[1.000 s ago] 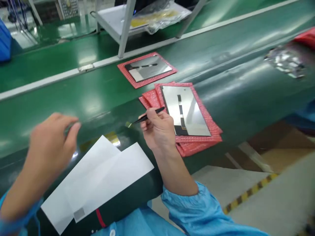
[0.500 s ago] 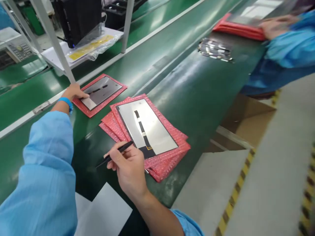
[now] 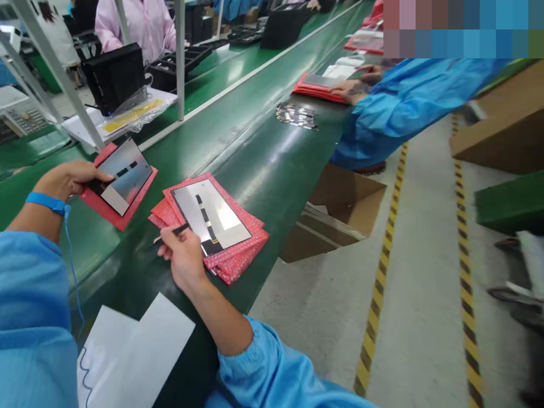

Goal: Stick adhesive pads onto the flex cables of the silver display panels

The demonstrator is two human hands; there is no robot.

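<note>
At the left, my left hand (image 3: 80, 175) is closed on the near-left edge of a display panel (image 3: 123, 175), thumb on top. The panel looks tilted up, with a red bubble-wrap bag (image 3: 123, 220) against its underside; I cannot tell whether the hand grips the bag too. A second display panel (image 3: 227, 218) lies face up on a fanned stack of red bubble-wrap bags (image 3: 250, 246), its dark flex strip (image 3: 203, 212) showing. By its near-left corner, my right hand (image 3: 182, 255) is closed around a slim black pen-like tool (image 3: 181, 229).
White sheets (image 3: 140, 345) lie at the near edge of the green bench (image 3: 255, 170). Shiny metallic strips (image 3: 297, 116) sit farther along, near a co-worker's blue sleeve (image 3: 391, 113). A metal post (image 3: 179, 62) stands at the left; a cardboard box (image 3: 348, 198) is below the bench's right edge.
My left hand has lifted and tilted the left display panel, shifting it leftward. My right hand keeps the black tool near the stack. The view has swung to the right and up.
</note>
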